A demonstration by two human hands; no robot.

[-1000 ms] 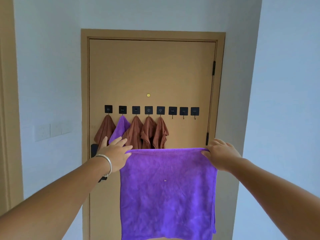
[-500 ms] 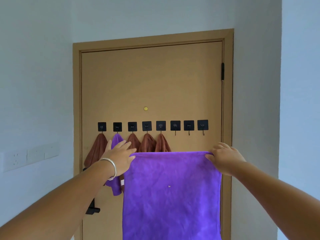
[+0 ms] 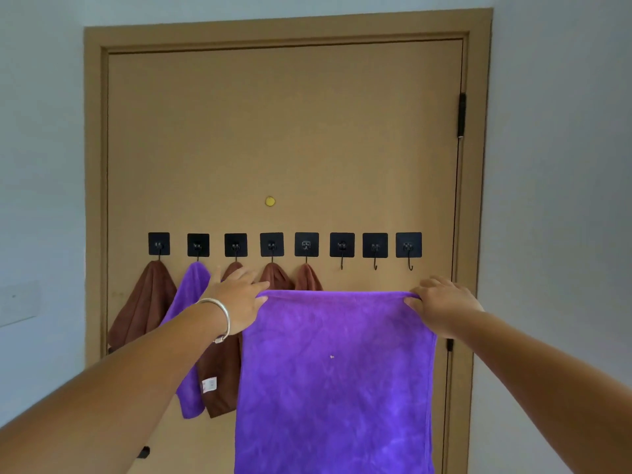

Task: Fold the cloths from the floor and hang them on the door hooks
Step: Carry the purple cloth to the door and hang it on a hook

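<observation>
I hold a purple cloth [image 3: 335, 378] stretched flat in front of the tan door [image 3: 284, 131]. My left hand [image 3: 237, 297] pinches its top left corner and my right hand [image 3: 441, 304] pinches its top right corner; the cloth hangs down past the bottom of the view. A row of several black square hooks [image 3: 272, 245] runs across the door. The left ones carry hanging cloths: a brown cloth [image 3: 145, 302], a purple hung cloth [image 3: 191, 289], then more brown ones partly hidden behind my hand and the held cloth. The three right hooks [image 3: 375, 246] are bare.
White walls stand on both sides of the door frame [image 3: 94, 165]. A wall switch plate [image 3: 18, 304] sits at the left edge. A black door handle [image 3: 143, 452] shows low on the left, a black hinge [image 3: 461, 114] at the upper right.
The view has drawn closer to the door and the hooks sit higher and larger. Both hands keep the same hold on the cloth's top corners.
</observation>
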